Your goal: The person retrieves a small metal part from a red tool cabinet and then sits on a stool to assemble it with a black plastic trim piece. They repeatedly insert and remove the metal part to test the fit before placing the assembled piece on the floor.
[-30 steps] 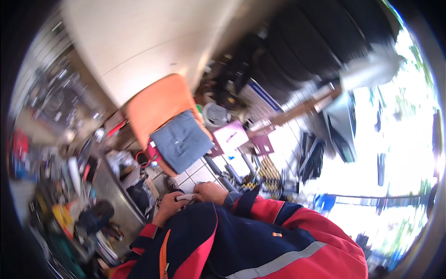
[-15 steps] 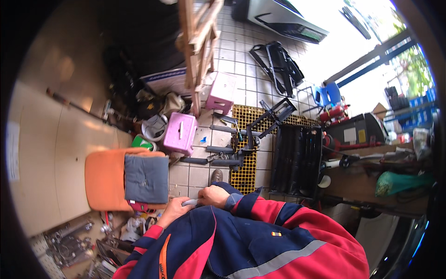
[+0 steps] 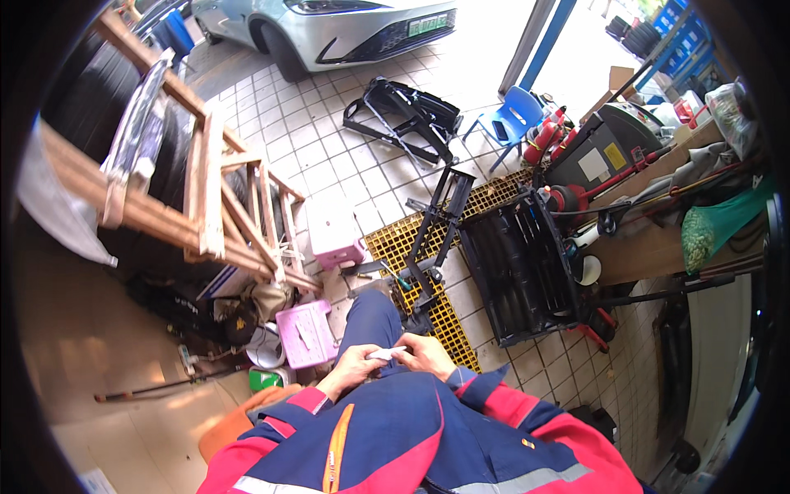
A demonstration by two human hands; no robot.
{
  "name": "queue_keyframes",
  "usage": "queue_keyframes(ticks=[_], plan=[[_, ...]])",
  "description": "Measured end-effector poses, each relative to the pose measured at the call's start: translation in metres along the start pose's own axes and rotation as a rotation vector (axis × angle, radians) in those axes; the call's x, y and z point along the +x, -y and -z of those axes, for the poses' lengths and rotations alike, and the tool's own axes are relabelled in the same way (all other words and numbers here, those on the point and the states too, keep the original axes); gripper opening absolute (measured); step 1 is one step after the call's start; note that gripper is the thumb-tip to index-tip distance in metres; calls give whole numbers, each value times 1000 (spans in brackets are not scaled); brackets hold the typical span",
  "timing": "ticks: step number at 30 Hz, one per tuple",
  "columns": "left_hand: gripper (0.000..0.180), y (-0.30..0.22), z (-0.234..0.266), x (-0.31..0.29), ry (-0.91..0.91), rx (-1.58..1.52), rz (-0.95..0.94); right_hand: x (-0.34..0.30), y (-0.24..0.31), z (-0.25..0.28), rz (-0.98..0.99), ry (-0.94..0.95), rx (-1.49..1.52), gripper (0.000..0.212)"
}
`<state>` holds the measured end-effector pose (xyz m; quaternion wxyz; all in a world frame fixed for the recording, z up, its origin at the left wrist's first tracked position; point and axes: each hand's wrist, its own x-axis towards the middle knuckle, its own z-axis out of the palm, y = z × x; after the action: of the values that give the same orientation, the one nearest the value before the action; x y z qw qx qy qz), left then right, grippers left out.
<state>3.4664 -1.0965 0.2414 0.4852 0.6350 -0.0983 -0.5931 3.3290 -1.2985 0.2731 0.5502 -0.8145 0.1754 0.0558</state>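
Observation:
Both my hands are together in front of my waist, above my raised thigh. My left hand (image 3: 355, 367) closes its fingers on one end of a small pale grey-white piece (image 3: 383, 354); its kind cannot be made out. At the other end, the fingers of my right hand (image 3: 425, 356) pinch the same piece. Beyond my knee, a black metal frame (image 3: 429, 247) lies over the yellow floor grating (image 3: 393, 239). Left of my leg stands a pink plastic stool (image 3: 306, 336), with a second pink stool (image 3: 336, 239) farther off.
To the right is a black slatted panel (image 3: 522, 272). Farther ahead lie another black frame (image 3: 403, 119) and a blue chair (image 3: 512, 119), with a silver car (image 3: 346, 33) at the back. A wooden rack (image 3: 210, 189) with tyres rises on the left. An orange seat (image 3: 226, 428) is beside me.
My view has swung, bringing the car and wooden rack more into sight and putting the orange seat mostly behind my sleeve. My hands stay together on the pale piece.

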Motion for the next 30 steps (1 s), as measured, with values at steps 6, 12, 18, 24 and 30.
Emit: queue_keyframes(ticks=[6,12,18,24,30], plan=[[28,-97,64,194,192,-246,-63,108,-77,41,-347,-236,46,29],[35,-259,153,444,317,-610,-74,318,-123,107,-448,177,73,63],[29,-406,248,592,317,-237,109,532,-94,121,-499,365,102,56],[33,-487,286,615,292,7,483,621,-41,182,-487,243,414,47],[27,-519,282,645,378,61,527,659,-40,231,-306,247,503,54]])
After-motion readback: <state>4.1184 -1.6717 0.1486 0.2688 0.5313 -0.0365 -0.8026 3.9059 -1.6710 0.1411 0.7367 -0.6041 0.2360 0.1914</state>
